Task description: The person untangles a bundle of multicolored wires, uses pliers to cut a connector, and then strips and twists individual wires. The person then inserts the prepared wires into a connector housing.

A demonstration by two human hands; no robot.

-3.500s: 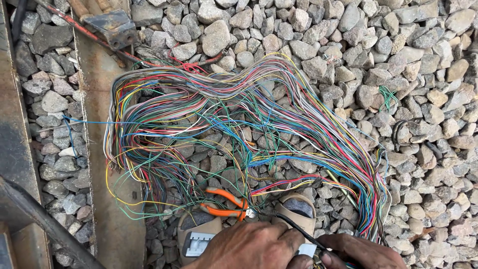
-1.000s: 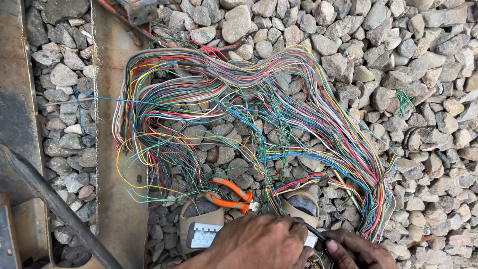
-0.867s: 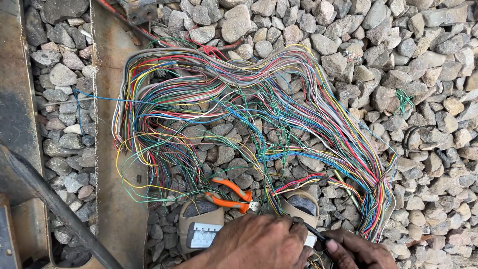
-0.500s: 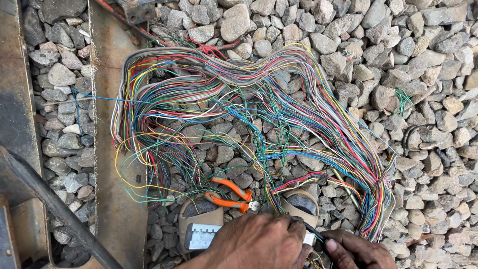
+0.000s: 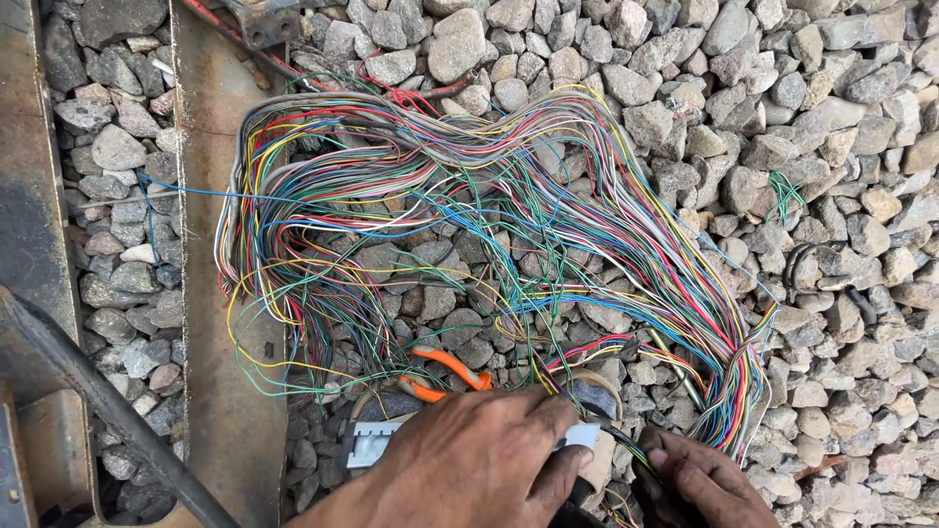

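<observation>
My left hand [image 5: 469, 464] lies at the bottom centre, fingers curled over a pale grey connector block [image 5: 370, 442] on the stones. Just to its right, my right hand [image 5: 699, 479] pinches a thin dark cable [image 5: 626, 445] that runs toward the block. A big tangled bundle of many-coloured wires [image 5: 469, 205] spreads over the gravel above both hands and loops down to the right hand's side. Orange-handled pliers [image 5: 445, 370] lie on the stones just above my left hand. A tan ring like a tape roll [image 5: 595, 393] sits next to the fingers.
Grey ballast stones [image 5: 782, 117] cover the ground. A rusty steel strip [image 5: 210, 372] runs vertically at the left, with another rusty plate [image 5: 24, 196] at the far left. A dark bar [image 5: 98, 401] slants across the lower left corner. A small green wire scrap [image 5: 782, 191] lies at the right.
Over the last seconds the view has drifted slightly down the wire bundle. Both hands stay at the block with only small finger shifts.
</observation>
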